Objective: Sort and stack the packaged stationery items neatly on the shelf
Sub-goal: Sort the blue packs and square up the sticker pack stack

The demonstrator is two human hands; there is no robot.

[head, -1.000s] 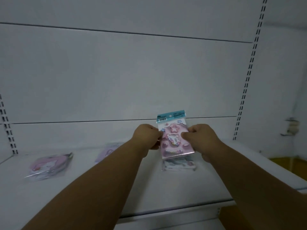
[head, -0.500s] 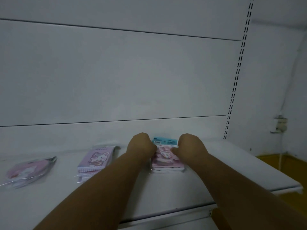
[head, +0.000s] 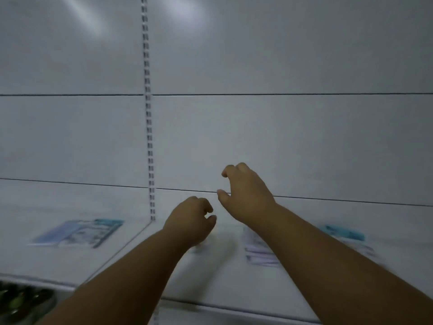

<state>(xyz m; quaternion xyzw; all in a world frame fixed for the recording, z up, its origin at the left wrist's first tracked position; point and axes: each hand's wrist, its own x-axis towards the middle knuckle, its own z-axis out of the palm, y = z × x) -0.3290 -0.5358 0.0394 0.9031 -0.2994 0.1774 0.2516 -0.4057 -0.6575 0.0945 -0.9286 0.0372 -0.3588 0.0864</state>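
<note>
My left hand point(head: 191, 220) hovers over the white shelf point(head: 210, 285) with its fingers curled loosely and nothing in it. My right hand point(head: 246, 193) is raised a little higher, fingers apart, also holding nothing. A blurred stack of small notebooks point(head: 259, 250) lies under my right forearm. Further right lies the pack with the teal header point(head: 344, 233), partly hidden by my arm. On the neighbouring shelf section to the left lies a flat blue and teal packet point(head: 77, 233). The frame is motion-blurred.
A slotted upright point(head: 148, 137) divides the white back panel between the two shelf sections. Dark green objects point(head: 21, 303) sit below the shelf's front edge at the bottom left.
Both hands have let go of the pink sticker pack, which stays on its pile at the right. The view has swung left, and the hands have lifted off the shelf.
</note>
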